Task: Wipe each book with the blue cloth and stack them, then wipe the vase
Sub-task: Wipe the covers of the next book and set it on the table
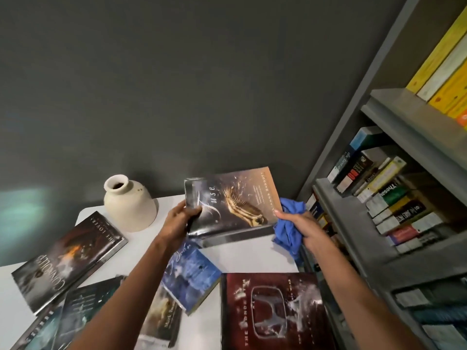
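A: Why hold the Fuse book (pixel 235 205) tilted above the tabletop (pixel 242 258), at 12 o'clock?
B: Gripped by left hand (pixel 182 215) to face the blue cloth (pixel 288 231), bunched in right hand (pixel 303 228) at 3 o'clock.

Grey bookshelf (pixel 404 114) at right, packed with books (pixel 394 200); white table (pixel 247 256); dark wall (pixel 177 84).

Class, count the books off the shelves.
7: grey Fuse book in left hand; on white table: black book, two teal books, brown book, blue book, red book. Overlaps may hide more.

Bare left arm (pixel 131 276), bare right arm (pixel 353 281)
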Motion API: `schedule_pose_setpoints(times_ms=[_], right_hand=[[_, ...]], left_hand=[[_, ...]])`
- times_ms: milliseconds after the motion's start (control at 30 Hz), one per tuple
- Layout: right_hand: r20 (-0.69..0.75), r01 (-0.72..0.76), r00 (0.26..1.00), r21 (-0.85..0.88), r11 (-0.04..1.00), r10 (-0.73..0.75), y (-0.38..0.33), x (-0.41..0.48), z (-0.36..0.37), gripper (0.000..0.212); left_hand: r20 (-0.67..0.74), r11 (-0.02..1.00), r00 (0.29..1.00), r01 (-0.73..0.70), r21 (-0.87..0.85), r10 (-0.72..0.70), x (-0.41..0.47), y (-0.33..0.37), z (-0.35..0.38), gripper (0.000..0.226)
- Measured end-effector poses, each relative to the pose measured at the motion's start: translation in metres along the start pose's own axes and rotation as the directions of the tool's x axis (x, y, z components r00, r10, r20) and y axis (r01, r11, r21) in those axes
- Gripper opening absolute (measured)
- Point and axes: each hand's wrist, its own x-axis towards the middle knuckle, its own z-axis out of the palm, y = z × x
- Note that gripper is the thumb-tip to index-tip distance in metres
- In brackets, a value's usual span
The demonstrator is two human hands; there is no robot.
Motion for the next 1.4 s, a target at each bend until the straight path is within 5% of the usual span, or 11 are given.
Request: schedule_pose_setpoints(times_ms=[167, 267, 567, 667, 833, 1000, 1200, 1400], right_hand=[[-0.092, -0.009, 0.996, 0.021, 1.0, 0.011, 0.002, 0.042, 0.012, 0.027], [-0.115, 0.012, 0.993, -0.041, 0.999, -0.017, 0.008, 0.057, 0.015, 0.033], [-0.282, 0.199, 0.92, -0.262, 0.944, -0.273, 0.014, 0.059, 0.015, 0.023], [-0.347, 0.126, 0.865, -0.55, 0.825, -0.363, 0.012, 0.057, -0.006, 0.012], [-0.039, 0.08, 0.978, -0.835, 0.545, -0.203, 0.024, 0.058, -0.011, 0.04], [-0.027, 0.133, 0.897, -0.935, 0.328, -0.441, 0.028, 0.058, 0.009, 0.028], [-0.009, 0.134, 0.871, -0.957, 0.256, -0.491, 0.029, 0.064, 0.015, 0.032], [-0.045, 0.104, 0.876, -0.955, 0.278, -0.48, 0.034, 0.065, 0.019, 0.039]], left_hand=[[-0.064, 0.998, 0.997, -0.031, 0.054, 0.034, 0.046, -0.005, 0.005, 0.017], [-0.094, 0.994, 0.994, -0.05, 0.098, 0.059, 0.062, -0.02, 0.002, 0.019], [-0.254, 0.969, 0.964, -0.008, 0.247, 0.073, 0.059, -0.042, 0.004, 0.072], [-0.242, 0.889, 0.953, -0.054, 0.455, 0.181, 0.031, -0.041, 0.008, 0.07], [-0.071, 0.768, 0.959, -0.174, 0.616, 0.274, 0.023, -0.058, 0.0, 0.105], [-0.019, 0.48, 0.929, -0.173, 0.86, 0.369, 0.033, -0.055, 0.005, 0.094], [0.069, 0.264, 0.952, -0.152, 0.952, 0.299, 0.039, -0.048, 0.003, 0.089], [0.106, 0.327, 0.934, -0.223, 0.918, 0.341, 0.031, -0.055, 0.003, 0.086]])
